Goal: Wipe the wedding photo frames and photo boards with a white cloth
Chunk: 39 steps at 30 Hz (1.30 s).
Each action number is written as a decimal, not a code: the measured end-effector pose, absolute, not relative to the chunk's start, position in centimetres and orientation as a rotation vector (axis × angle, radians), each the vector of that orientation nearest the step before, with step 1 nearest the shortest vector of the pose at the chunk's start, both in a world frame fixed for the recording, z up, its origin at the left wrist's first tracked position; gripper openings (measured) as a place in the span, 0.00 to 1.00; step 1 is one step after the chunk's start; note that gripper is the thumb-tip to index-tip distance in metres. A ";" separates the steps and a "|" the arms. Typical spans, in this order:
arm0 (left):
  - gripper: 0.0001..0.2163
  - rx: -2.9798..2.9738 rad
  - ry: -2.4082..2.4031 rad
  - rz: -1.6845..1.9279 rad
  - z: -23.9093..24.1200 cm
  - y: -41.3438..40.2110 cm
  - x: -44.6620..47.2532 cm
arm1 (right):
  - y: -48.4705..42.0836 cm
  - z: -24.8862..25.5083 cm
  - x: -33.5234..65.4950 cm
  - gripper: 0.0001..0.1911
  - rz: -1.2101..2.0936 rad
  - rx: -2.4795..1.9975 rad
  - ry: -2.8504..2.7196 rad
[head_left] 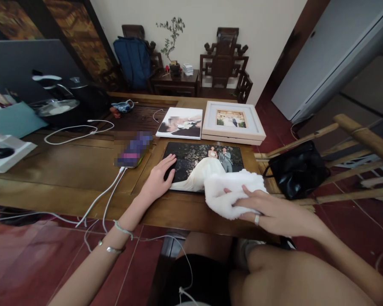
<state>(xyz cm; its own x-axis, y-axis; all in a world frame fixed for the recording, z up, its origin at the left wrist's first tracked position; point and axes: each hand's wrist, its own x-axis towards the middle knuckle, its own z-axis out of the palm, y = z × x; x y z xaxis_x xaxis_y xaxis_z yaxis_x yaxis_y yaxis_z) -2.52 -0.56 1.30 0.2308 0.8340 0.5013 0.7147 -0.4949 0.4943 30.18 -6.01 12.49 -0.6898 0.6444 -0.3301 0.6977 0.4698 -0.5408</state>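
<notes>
A dark frameless photo print (pixel 207 163) of a couple lies flat on the wooden table (pixel 67 170) in front of me. My left hand (pixel 159 178) rests flat on its left edge, fingers stretched out. My right hand (pixel 271 212), a ring on one finger, presses a fluffy white cloth (pixel 230 191) against the print's lower right corner, fingers gripping the cloth.
Behind the print lie a second photo print (pixel 180 123) and a white framed photo (pixel 232 123). A phone (pixel 132 151) with white cables lies to the left. A black bag (pixel 298 170) sits on a bamboo rack at right. Carved chairs and a backpack (pixel 132 61) stand by the wall.
</notes>
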 end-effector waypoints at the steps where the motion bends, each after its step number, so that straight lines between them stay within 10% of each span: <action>1: 0.17 2.335 1.484 1.113 1.3 -0.6 -2.5 | -5.3 12.2 29.9 0.19 -0.998 1.219 2.642; 15: 0.17 2.341 1.489 1.089 1.5 -0.6 -2.6 | 9.5 10.5 28.4 0.24 -0.701 1.424 2.885; 29: 0.17 2.335 1.498 1.092 1.5 -0.6 -2.4 | -6.4 12.4 28.5 0.18 -1.040 1.090 2.702; 39: 0.17 2.336 1.485 1.096 1.4 -0.5 -2.6 | 0.7 11.3 26.4 0.21 -0.886 1.137 2.809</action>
